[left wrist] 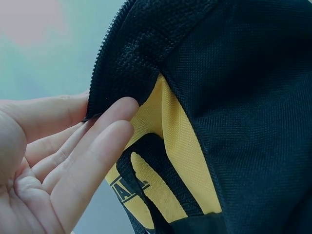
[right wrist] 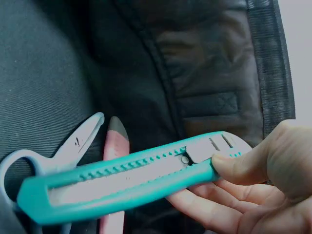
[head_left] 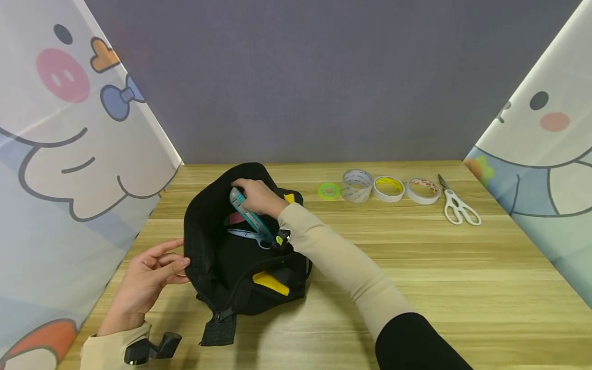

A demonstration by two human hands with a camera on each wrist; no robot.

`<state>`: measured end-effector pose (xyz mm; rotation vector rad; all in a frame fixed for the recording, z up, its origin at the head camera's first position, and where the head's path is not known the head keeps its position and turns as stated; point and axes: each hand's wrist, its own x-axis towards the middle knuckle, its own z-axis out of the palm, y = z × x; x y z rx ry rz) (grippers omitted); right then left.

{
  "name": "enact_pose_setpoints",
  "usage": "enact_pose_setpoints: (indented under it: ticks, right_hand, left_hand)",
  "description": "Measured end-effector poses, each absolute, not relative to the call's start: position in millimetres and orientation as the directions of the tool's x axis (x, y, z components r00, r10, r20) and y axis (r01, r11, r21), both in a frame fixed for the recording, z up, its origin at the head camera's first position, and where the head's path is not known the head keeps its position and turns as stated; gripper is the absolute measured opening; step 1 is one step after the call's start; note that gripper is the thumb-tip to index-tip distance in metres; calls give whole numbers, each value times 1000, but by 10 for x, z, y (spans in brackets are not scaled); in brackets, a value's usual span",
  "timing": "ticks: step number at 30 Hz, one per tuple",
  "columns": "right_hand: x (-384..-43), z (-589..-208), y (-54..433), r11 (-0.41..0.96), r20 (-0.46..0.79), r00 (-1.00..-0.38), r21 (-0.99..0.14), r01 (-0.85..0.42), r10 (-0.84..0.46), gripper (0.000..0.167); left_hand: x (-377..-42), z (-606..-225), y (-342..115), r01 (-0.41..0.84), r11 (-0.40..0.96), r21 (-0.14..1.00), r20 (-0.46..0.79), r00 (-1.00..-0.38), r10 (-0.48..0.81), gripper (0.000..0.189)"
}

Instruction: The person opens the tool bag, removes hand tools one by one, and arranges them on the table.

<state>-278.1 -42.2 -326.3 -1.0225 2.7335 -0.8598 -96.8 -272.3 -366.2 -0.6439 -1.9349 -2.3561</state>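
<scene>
A black tool bag (head_left: 199,221) with yellow panels (left wrist: 195,161) stands with its zippered mouth spread wide. My left hand (head_left: 154,275) pinches the bag's left rim, thumb on one side and fingers on the other. Inside the mouth, my right hand (head_left: 259,198) holds a teal box cutter (right wrist: 146,168) by one end, its thumb near the slider. Under the cutter lie light blue scissors (right wrist: 73,146), partly covered by it. Beside them is a pink tool with a dark grey tip (right wrist: 116,146), crossed by the cutter, so the rest of it is hidden.
Along the back of the wooden table (head_left: 462,288), right of the bag, sit a small green tape roll (head_left: 321,191), a clear tape roll (head_left: 357,195), two white-rimmed tape rolls (head_left: 389,198) and white-handled scissors (head_left: 455,205). A grey panel (head_left: 324,82) rises behind.
</scene>
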Motion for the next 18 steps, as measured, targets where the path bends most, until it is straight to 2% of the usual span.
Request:
enact_pose_setpoints:
  ticks: [5,12,18]
  right_hand:
    - [-2734,-3214,-362,588,83,-749,-567,-578,-657,62]
    - [-2670,-3058,-262,512,155,-711,-591,-623,-686,46]
    - [-2606,-2873,-118,484,185,-715,-621,-616,-674,33]
  left_hand:
    - [-965,-3663,-2714,275,-229,934,327,-916,234,53]
    - [-965,-3658,-2699,265,-225,938,315,-920,231,52]
    - [-966,-3656,-2697,268,-216,939,316,-920,231,53]
